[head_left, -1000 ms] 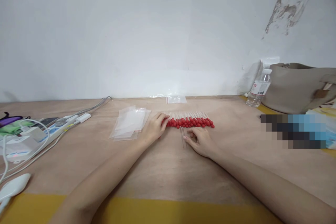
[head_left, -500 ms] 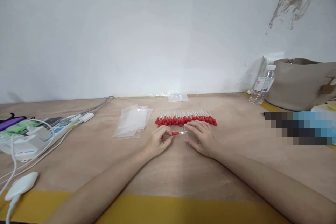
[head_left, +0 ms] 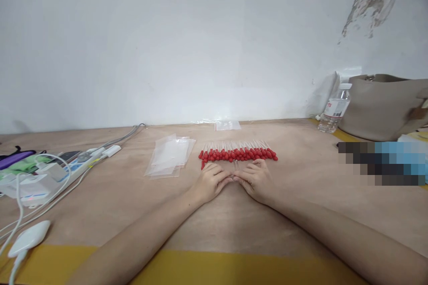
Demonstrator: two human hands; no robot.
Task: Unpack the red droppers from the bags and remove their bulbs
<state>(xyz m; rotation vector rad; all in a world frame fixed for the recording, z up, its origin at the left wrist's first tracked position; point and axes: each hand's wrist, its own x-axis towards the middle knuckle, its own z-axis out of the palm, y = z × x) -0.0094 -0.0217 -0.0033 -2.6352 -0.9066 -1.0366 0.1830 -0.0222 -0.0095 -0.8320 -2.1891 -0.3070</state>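
My left hand (head_left: 211,182) and my right hand (head_left: 253,179) meet fingertip to fingertip low over the table. Thumbs and index fingers are pinched together; whatever they hold is too small or hidden to name. Thin clear tubes (head_left: 236,164) show just beyond the fingertips, between the hands. A row of glass droppers with red rubber bulbs (head_left: 239,154) lies behind them, bulbs toward me and pale tubes pointing to the wall. One red bulb (head_left: 202,165) pokes out beside my left knuckles; I cannot tell whether that hand touches it.
Clear zip bags (head_left: 170,156) lie in a loose stack to the left, with another bag (head_left: 228,125) by the wall. A power strip (head_left: 75,164) with chargers and cables takes up the far left. At right stand a water bottle (head_left: 335,107) and a grey-beige handbag (head_left: 377,107).
The red-bulbed dropper formerly between my hands no longer shows there. A red bulb now appears past my left knuckles. My left hand has moved right and my fingertips have come together.
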